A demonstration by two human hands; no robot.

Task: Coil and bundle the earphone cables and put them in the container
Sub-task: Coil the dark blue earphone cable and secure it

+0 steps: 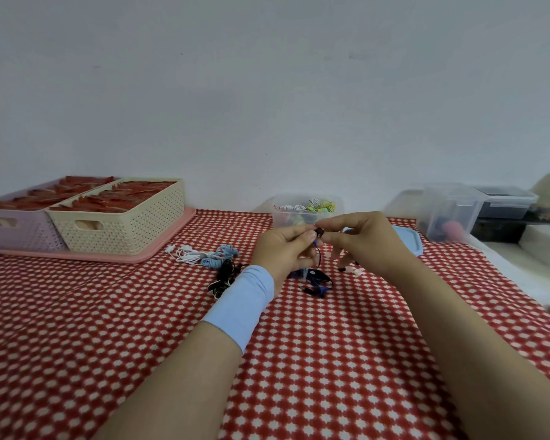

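Observation:
My left hand (pixel 285 249) and my right hand (pixel 367 241) meet above the table, both pinching the earbud end of a black and blue earphone cable (pixel 318 279). Its loose loops hang down onto the red checked cloth (pixel 299 360) below my hands. A clear container (pixel 280 217) with several coiled cables inside stands just behind my hands. Its blue lid (pixel 408 238) lies to the right. White (pixel 188 254), light blue (pixel 219 257) and black (pixel 224 277) earphone cables lie loose to the left of my left wrist.
Two woven baskets, cream (pixel 121 230) and lilac (pixel 23 231), hold red items on a pink tray (pixel 159 249) at the back left. Clear and dark storage boxes (pixel 451 214) stand at the back right. A pale wall is behind.

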